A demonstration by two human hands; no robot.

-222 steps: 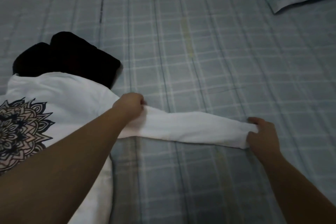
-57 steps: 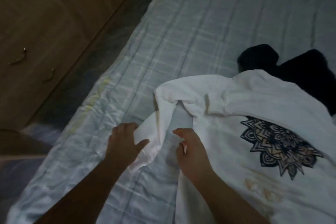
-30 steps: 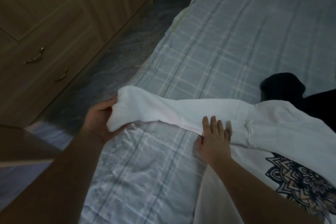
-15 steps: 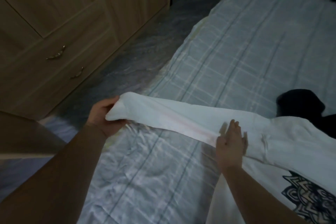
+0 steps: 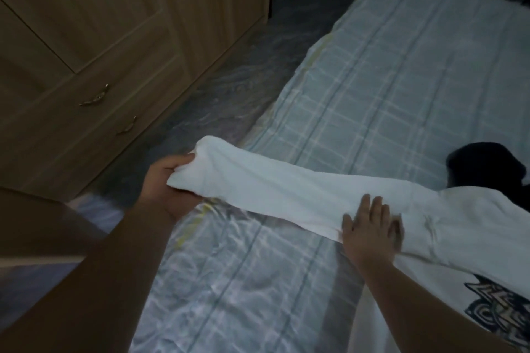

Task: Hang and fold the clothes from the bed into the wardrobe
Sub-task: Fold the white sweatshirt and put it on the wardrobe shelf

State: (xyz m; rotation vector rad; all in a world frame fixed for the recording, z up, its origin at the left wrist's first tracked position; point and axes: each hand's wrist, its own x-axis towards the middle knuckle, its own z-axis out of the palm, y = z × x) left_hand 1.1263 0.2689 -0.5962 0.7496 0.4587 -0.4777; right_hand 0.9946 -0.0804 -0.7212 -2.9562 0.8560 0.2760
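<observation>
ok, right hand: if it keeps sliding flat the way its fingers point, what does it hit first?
The right hand lies flat on the white sleeve, its fingers pointing up the bed. It would cross the sleeve's far edge, then bare checked bedsheet. The black garment sits off to the right, probably outside that line; depth unclear.

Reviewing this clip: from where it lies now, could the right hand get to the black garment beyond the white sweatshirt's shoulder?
Probably yes. The right hand lies flat and holds nothing, and only the white sweatshirt lies between it and the black garment. The left hand grips the cuff.
</observation>
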